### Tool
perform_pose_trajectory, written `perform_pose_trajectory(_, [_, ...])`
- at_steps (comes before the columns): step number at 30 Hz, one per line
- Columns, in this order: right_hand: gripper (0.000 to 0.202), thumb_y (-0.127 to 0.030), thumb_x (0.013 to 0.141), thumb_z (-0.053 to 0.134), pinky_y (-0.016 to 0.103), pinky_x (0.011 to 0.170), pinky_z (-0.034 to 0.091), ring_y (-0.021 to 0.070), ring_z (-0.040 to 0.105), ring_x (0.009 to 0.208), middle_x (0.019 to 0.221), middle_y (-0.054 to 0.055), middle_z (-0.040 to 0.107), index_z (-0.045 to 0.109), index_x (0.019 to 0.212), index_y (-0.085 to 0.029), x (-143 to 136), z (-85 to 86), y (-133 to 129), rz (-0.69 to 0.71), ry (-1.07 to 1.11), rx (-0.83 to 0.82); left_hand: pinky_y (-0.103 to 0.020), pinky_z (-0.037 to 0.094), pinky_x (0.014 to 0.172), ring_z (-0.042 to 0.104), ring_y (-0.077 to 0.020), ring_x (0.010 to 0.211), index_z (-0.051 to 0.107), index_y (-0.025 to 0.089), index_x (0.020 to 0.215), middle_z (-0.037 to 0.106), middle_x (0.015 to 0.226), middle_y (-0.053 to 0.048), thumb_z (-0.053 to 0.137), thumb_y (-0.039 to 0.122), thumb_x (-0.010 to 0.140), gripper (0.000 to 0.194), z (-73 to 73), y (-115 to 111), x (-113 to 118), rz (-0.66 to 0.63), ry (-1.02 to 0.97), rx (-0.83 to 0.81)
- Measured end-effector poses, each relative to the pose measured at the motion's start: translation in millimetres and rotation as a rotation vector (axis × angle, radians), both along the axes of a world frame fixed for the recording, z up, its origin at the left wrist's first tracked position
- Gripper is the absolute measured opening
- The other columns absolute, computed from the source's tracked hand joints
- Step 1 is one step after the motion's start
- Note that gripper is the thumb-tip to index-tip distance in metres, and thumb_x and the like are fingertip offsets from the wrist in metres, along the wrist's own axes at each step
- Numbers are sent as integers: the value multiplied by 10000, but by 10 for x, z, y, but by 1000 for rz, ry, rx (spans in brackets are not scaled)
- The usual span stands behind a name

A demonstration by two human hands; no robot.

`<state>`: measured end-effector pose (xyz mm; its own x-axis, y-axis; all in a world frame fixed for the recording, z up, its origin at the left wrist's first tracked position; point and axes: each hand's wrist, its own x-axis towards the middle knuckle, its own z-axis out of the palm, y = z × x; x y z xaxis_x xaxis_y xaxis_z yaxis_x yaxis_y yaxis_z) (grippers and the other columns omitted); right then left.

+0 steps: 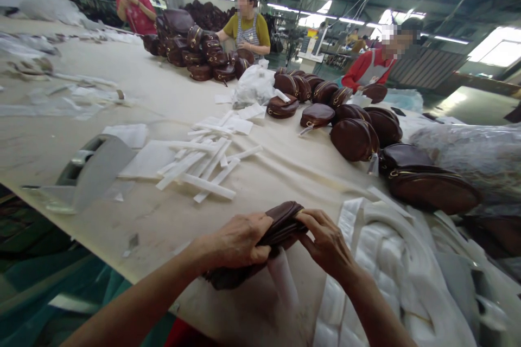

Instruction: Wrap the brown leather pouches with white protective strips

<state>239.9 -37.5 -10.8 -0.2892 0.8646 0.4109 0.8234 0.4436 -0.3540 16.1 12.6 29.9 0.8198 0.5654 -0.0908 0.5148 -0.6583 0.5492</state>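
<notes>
Near the table's front edge, a dark brown leather bag (280,225) is tilted between my two hands. My left hand (240,238) is closed on its left side, with fingers over the top and thumb below. On the right end, the fingers of my right hand (325,236) pinch the bag's upper edge. A white strip (283,276) hangs down from under the bag between the hands. The bag's lower left part shows beneath my left wrist, and its underside is mostly hidden.
White foam strips (211,160) lie beyond my hands, with a tape dispenser (89,168) to their left. Folded white padding (378,260) is at the right. Several round brown bags (354,138) line the table's right side. Three people (248,27) stand at the far side.
</notes>
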Motion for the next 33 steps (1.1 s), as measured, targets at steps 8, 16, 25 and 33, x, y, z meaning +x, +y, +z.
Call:
perform_pose_trajectory(8, [194, -380, 798, 646, 253, 581, 414, 142, 554, 621, 697, -12, 569, 577, 741, -208, -50, 67, -54, -167, -82, -206, -350, 455, 771, 592, -233, 842, 539, 144, 971, 616, 938, -67, 578, 211, 848, 145, 3, 148, -52, 62, 214, 372])
perform_pose_trajectory(16, [430, -450, 895, 507, 424, 841, 454, 278, 551, 1001, 1092, 154, 598, 505, 1193, -140, -148, -106, -124, -130, -117, 226, -432, 394, 937, 534, -271, 987, 487, 98, 1114, 584, 1060, -116, 592, 326, 865, 355, -380, 159, -158, 104, -108, 738])
perform_pose_trajectory(25, [226, -375, 945, 446, 307, 642, 467, 183, 551, 698, 777, 44, 606, 549, 1016, -187, -233, -227, -17, -75, -11, 292, -356, 442, 694, 551, -217, 733, 456, 111, 1199, 591, 835, -62, 477, 398, 924, 399, -398, 202, -110, 19, -150, 934])
perform_pose_trajectory(33, [153, -262, 938, 472, 289, 667, 466, 173, 572, 708, 779, 59, 616, 546, 1007, -147, -223, -185, -336, -20, -54, 332, -358, 424, 712, 537, -202, 749, 438, 91, 1232, 568, 859, -69, 412, 309, 950, 357, -358, -122, -157, -25, -170, 862])
